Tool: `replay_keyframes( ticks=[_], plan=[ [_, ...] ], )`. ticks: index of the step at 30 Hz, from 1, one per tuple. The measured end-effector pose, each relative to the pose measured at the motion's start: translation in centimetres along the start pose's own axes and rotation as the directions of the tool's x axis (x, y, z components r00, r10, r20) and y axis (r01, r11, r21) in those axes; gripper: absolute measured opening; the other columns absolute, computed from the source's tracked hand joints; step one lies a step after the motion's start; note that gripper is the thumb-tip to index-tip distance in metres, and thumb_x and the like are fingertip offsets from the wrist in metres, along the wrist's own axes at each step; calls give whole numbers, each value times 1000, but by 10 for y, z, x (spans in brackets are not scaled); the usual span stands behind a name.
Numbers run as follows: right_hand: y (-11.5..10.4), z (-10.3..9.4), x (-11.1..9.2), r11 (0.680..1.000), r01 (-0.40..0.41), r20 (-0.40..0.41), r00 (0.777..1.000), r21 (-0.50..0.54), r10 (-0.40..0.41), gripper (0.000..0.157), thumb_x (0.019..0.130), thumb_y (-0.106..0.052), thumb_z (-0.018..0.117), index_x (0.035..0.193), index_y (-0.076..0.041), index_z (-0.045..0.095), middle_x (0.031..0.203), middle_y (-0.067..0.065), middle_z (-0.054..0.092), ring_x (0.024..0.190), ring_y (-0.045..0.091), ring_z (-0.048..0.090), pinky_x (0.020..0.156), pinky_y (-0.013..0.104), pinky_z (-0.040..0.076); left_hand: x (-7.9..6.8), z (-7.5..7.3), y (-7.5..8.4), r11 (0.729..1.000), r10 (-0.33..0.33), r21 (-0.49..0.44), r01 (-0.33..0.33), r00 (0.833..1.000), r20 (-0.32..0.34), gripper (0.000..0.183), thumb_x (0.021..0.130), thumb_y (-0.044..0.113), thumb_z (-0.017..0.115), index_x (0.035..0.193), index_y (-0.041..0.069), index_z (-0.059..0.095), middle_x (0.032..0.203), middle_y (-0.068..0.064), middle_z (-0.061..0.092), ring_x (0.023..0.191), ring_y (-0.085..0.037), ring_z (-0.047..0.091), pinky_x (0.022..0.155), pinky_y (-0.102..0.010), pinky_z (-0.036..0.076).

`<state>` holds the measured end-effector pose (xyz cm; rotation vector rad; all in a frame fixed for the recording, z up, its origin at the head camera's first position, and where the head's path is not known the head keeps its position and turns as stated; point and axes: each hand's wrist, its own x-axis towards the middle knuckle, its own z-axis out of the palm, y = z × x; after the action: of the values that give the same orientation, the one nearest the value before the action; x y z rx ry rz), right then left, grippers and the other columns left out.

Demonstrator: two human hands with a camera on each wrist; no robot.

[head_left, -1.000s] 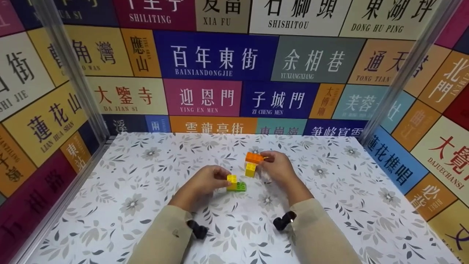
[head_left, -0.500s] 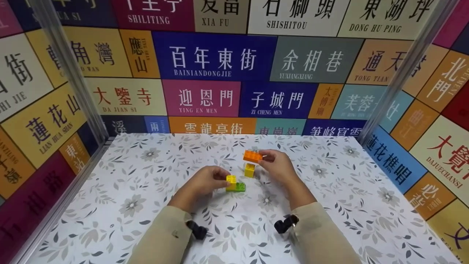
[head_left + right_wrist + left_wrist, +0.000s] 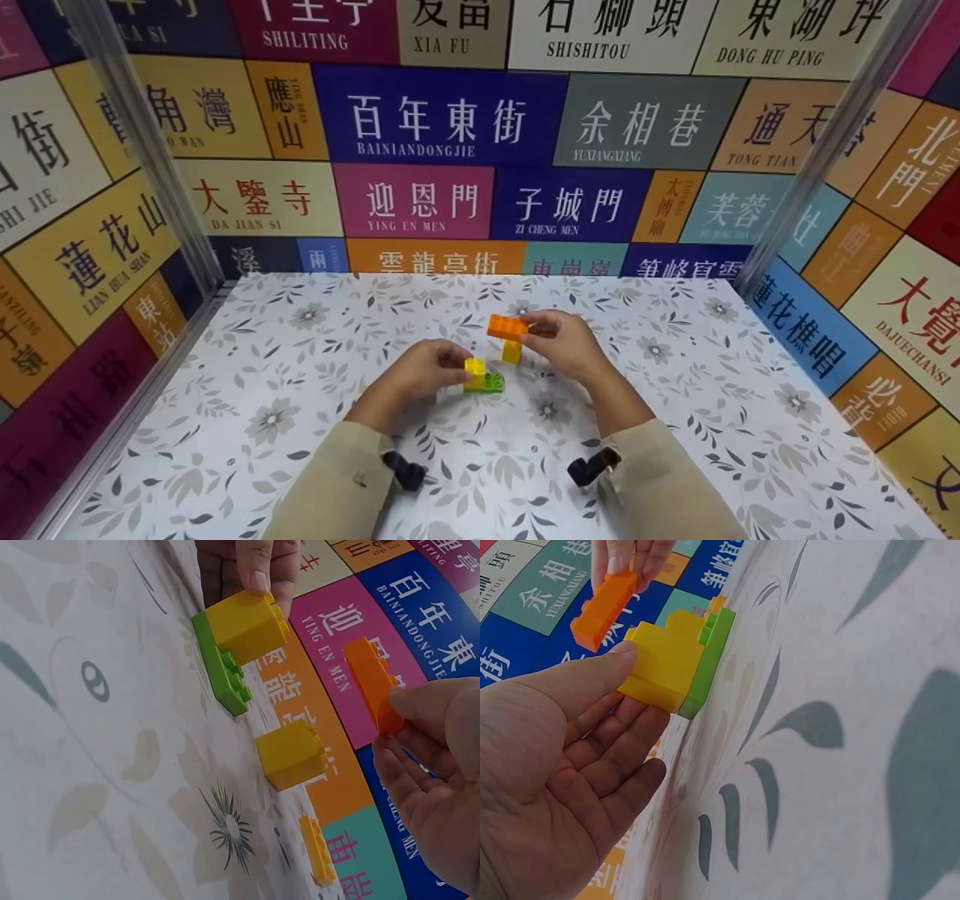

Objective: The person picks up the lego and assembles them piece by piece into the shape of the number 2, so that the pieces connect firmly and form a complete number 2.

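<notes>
My left hand (image 3: 426, 369) pinches a yellow toy brick (image 3: 656, 660) between thumb and fingers. This brick sits on one end of a longer green brick (image 3: 493, 383), which rests on the table and shows bare studs at its other end. Raised above the table, an orange brick (image 3: 507, 327) is pinched at one end by my right hand (image 3: 564, 341). Just below it a second yellow brick (image 3: 289, 755) stands alone on the table, partly hidden by the orange one in the head view.
A flat yellow-orange brick (image 3: 317, 851) lies beyond the lone yellow one in the right wrist view. The table (image 3: 285, 480) wears a floral cover. Printed panels (image 3: 442, 112) wall its back and sides, with clear posts (image 3: 817, 150) at the corners.
My right hand has lifted the orange brick off its place behind the lone yellow brick and carried it a little left. The left hand and its bricks have stayed put.
</notes>
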<state>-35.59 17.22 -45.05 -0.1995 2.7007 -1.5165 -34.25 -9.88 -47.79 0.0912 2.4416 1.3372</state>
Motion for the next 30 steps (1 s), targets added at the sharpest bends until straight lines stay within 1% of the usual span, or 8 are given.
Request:
replay_keyframes(
  ticks=[3, 9, 10, 13, 17, 22, 30],
  plan=[
    [-3, 1, -3, 1000, 24, 14, 1000, 5, -24, 31, 98, -22, 79, 129, -21, 76, 126, 4, 77, 117, 23, 73, 104, 42, 61, 1, 0, 0, 1000, -1, -1, 1, 1000, 3, 24, 93, 28, 85, 115, 29, 76, 113, 2, 73, 106, -21, 65, 90, -35, 56],
    [-6, 5, -6, 997, 72, 57, 996, 22, -73, 32, 98, -20, 79, 130, -19, 76, 129, 4, 77, 117, 23, 73, 103, 41, 61, 1, 0, 1, 1000, -11, -5, 11, 1000, 5, 23, 92, 28, 86, 113, 29, 76, 112, 3, 74, 107, -22, 66, 93, -37, 55],
    [-7, 6, -6, 997, 74, 65, 995, 29, -76, 32, 98, -20, 80, 130, -19, 76, 129, 4, 77, 116, 22, 73, 102, 40, 61, 1, 0, 0, 1000, -4, -6, 4, 1000, 5, 23, 92, 27, 86, 113, 29, 76, 112, 3, 74, 107, -22, 66, 94, -38, 55],
    [-11, 7, -9, 994, 100, 96, 990, 48, -104, 34, 98, -18, 79, 131, -16, 75, 129, 6, 77, 115, 23, 74, 100, 39, 62, 1, 0, -2, 998, 59, 3, -59, 998, -4, 23, 93, 26, 86, 113, 25, 77, 111, 2, 74, 105, -20, 67, 98, -39, 55],
    [-16, 9, -14, 989, 131, 136, 981, 72, -140, 35, 98, -15, 78, 132, -13, 75, 126, 9, 77, 112, 22, 75, 96, 36, 63, -1, 1, -4, 996, 93, 5, -93, 996, -14, 23, 94, 26, 85, 115, 22, 76, 112, 2, 75, 104, -18, 68, 102, -40, 55],
    [-20, 9, -16, 989, 125, 151, 979, 79, -136, 34, 97, -13, 79, 130, -15, 75, 124, 7, 78, 109, 20, 74, 94, 35, 64, -2, 2, -2, 997, 75, 14, -75, 997, -17, 23, 94, 26, 85, 115, 24, 75, 113, 3, 75, 107, -18, 69, 107, -42, 55],
    [-18, 11, -15, 986, 149, 150, 976, 72, -159, 35, 96, -13, 80, 130, -12, 75, 125, 9, 77, 109, 22, 74, 94, 34, 64, -3, 0, 0, 999, 49, 6, -49, 999, -13, 23, 93, 27, 86, 113, 25, 75, 113, 4, 75, 108, -18, 69, 107, -42, 54]
  ],
)
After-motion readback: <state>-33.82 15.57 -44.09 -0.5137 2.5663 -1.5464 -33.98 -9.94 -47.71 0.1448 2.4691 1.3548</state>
